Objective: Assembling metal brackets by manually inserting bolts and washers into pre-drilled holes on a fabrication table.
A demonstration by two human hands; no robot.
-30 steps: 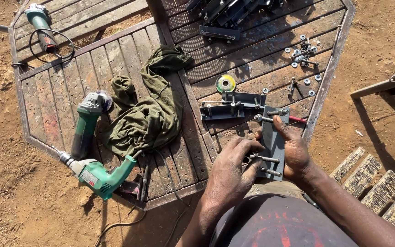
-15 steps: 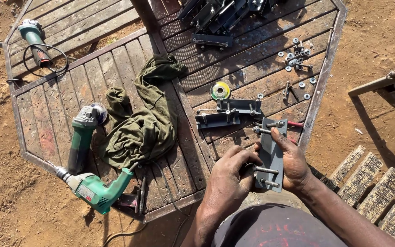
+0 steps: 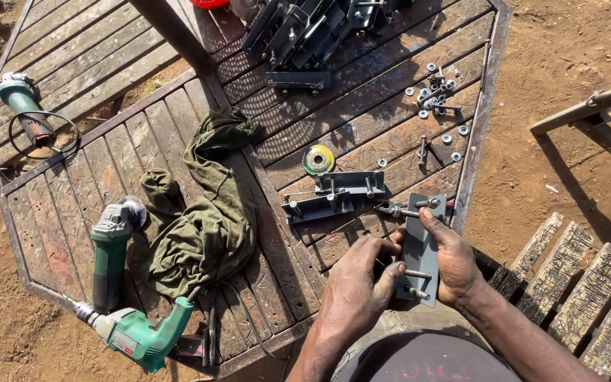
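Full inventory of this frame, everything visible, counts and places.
grey metal plate: 1, grey, bolts through it, held at table's near edge
grey brackets: 2, mid-table
stacked brackets: several, dark, far edge
grinding disc: 1, yellow-green, centre
washers and bolts: many, silver, right side
cloth: 1, olive, centre-left
angle grinders: 2, green, left
drill: 1, green, near-left
wooden table: 1, brown slats
left hand: at plate's left edge
right hand: gripping plate
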